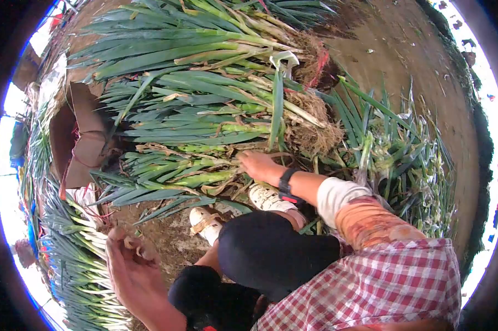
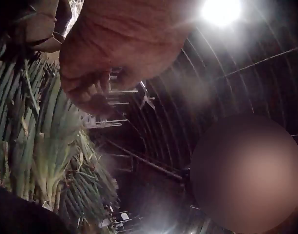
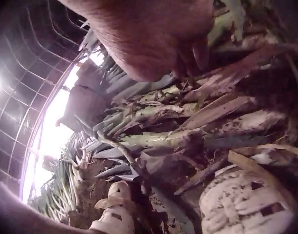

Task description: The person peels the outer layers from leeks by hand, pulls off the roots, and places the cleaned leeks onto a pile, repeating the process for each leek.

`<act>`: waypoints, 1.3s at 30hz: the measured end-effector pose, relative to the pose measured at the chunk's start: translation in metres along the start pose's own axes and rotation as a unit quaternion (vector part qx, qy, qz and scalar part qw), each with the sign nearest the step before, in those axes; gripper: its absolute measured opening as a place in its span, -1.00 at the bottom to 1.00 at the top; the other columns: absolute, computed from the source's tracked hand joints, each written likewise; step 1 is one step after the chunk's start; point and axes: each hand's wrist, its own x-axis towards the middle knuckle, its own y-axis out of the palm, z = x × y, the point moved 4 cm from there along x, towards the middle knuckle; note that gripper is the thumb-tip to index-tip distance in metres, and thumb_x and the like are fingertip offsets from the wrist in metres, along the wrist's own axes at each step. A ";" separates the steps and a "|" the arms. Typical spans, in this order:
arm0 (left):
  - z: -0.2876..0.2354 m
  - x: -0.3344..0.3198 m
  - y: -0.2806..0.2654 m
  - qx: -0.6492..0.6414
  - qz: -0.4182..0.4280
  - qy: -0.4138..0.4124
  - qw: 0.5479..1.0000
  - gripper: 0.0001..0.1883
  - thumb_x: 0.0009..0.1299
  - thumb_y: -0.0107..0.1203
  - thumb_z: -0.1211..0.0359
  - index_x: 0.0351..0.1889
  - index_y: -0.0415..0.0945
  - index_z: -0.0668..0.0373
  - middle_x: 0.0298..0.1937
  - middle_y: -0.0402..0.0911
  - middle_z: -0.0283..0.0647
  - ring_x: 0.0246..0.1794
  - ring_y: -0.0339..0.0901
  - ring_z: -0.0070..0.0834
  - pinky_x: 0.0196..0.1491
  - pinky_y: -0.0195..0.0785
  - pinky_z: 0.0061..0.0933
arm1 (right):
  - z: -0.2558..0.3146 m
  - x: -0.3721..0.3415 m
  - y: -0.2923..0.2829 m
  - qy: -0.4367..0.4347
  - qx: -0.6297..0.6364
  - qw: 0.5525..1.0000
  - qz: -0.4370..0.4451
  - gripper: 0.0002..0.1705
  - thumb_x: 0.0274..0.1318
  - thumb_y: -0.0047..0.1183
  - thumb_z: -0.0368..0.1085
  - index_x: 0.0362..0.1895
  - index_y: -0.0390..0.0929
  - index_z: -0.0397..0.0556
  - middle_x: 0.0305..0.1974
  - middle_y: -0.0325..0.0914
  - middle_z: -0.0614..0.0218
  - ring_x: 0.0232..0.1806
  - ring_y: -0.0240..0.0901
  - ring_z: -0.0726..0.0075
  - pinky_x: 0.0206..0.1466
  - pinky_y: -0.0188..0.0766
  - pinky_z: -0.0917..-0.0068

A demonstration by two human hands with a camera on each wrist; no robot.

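Note:
My right hand [image 1: 260, 167] is down among the green onions [image 1: 205, 174] at the near side of the pile, fingers curled at their stalks. In the right wrist view, the bent fingers [image 3: 200, 53] come down over pale stalks and dry husks; the fingertips are partly hidden. My left hand [image 1: 138, 270] is raised at the lower left, loosely curled and holding nothing. The left wrist view shows its palm [image 2: 124, 44] above the leafy onions. Cleaned onions [image 1: 89, 259] with white stalks lie beyond and below it.
Thick bundles of rooted onions [image 1: 205, 52] lie behind the pile. Trimmed leaves and scraps [image 1: 408, 171] heap up at the right. A cardboard box [image 1: 83, 138] stands at the left. White perforated shoes [image 1: 271, 197] are close beside the pile, on bare soil [image 1: 163, 243].

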 end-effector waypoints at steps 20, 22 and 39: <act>0.010 0.008 0.015 0.011 0.028 -0.058 0.998 -0.74 0.33 -0.16 0.23 -0.19 0.33 0.23 -0.43 0.36 -0.32 -0.47 0.31 -0.59 -0.48 0.21 -0.61 | 0.033 0.017 -0.028 0.035 0.145 0.984 0.093 -0.53 -0.07 0.00 -0.03 -0.26 0.35 -0.21 -0.43 0.44 -0.01 -0.36 0.38 -0.07 -0.31 0.29 0.22; 0.018 0.013 0.007 0.063 0.042 -0.089 0.993 -0.70 0.30 -0.11 0.20 -0.15 0.33 0.22 -0.33 0.43 -0.29 -0.40 0.37 -0.56 -0.45 0.24 -0.51 | 0.055 0.019 -0.084 0.013 0.203 0.978 0.044 -0.59 -0.07 0.02 -0.06 -0.32 0.38 -0.19 -0.44 0.44 0.03 -0.38 0.39 -0.01 -0.34 0.28 0.26; 0.081 0.079 0.068 -0.155 0.238 -0.103 0.953 -0.53 0.22 -0.04 0.04 -0.06 0.29 0.19 -0.17 0.39 -0.18 -0.18 0.37 -0.28 -0.17 0.32 -0.11 | 0.122 -0.100 -0.196 -0.030 0.261 0.965 0.003 -0.52 -0.06 -0.03 0.03 -0.13 0.29 0.00 -0.44 0.42 -0.03 -0.33 0.38 -0.12 -0.34 0.29 0.16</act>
